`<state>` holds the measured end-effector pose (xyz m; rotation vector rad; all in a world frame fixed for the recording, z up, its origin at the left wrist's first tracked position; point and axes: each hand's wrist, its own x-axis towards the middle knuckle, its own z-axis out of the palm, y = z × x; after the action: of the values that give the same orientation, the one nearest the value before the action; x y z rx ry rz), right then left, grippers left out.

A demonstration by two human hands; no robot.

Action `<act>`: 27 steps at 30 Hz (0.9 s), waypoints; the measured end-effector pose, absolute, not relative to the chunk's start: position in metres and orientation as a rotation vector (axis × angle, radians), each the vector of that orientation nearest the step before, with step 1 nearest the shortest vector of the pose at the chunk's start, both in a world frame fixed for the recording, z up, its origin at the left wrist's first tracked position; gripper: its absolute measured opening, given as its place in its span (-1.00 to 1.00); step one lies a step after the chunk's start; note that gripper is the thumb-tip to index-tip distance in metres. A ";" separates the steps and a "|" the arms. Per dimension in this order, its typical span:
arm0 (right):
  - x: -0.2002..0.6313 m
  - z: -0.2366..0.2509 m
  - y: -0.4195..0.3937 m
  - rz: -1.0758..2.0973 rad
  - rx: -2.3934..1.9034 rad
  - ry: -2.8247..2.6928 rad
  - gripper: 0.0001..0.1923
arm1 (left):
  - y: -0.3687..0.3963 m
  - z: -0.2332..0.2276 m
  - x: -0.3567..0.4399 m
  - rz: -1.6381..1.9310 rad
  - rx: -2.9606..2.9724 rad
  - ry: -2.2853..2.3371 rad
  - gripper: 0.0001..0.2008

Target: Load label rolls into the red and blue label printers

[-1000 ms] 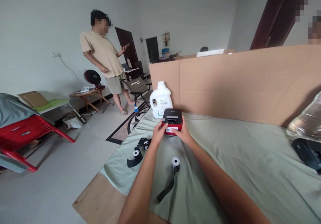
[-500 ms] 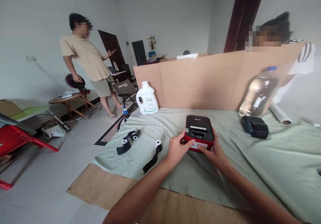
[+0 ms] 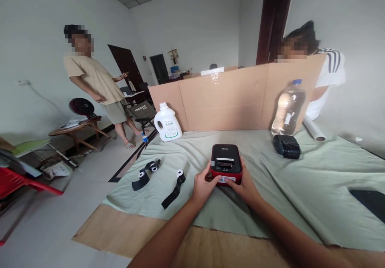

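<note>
Both my hands grip a red-and-black label printer point(image 3: 226, 164) at the middle of the green cloth. My left hand point(image 3: 205, 183) wraps its left side, and my right hand point(image 3: 247, 183) wraps its right side. The thumbs press along its front face, by a white sticker. A slot and a white strip show on its black top. Left of my hands, a small roll with a black strip point(image 3: 172, 194) lies partly unwound. Farther left are more such black rolls point(image 3: 141, 183), tangled together.
A cardboard panel point(image 3: 222, 103) stands along the cloth's back edge. Before it stand a white detergent jug point(image 3: 168, 125) and a large clear bottle point(image 3: 288, 109). A black portable device point(image 3: 287, 146), a white roll point(image 3: 314, 129) and a dark flat object point(image 3: 368, 202) lie right. Two people are beyond the table.
The view has swung right, so the scene sits farther left and more of the dark flat object shows. Both hands keep hold of the printer. The standing person's arm has moved away from the fan.
</note>
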<state>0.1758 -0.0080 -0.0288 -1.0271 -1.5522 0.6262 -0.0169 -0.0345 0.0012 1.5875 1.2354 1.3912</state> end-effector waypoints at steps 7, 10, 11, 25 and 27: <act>0.179 -0.024 -0.010 0.568 -1.070 -1.642 0.13 | -0.033 0.007 -0.025 1.337 1.723 1.311 -0.40; 0.181 -0.021 -0.010 0.548 -1.059 -1.633 0.07 | -0.029 0.009 -0.030 1.302 1.810 1.339 -0.44; 0.181 -0.021 -0.009 0.550 -1.053 -1.628 0.05 | -0.026 0.009 -0.032 1.288 1.823 1.336 -0.45; 0.184 -0.021 -0.007 0.469 -1.127 -1.703 0.05 | 0.009 -0.009 -0.041 1.244 1.823 1.220 -0.66; 0.183 -0.020 -0.008 0.462 -1.116 -1.700 0.07 | 0.009 -0.010 -0.040 1.231 1.858 1.244 -0.66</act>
<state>0.1830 -0.0078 -0.0199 -1.1156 -1.7003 0.4624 -0.0403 0.0085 -0.0097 1.8580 1.2439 1.2307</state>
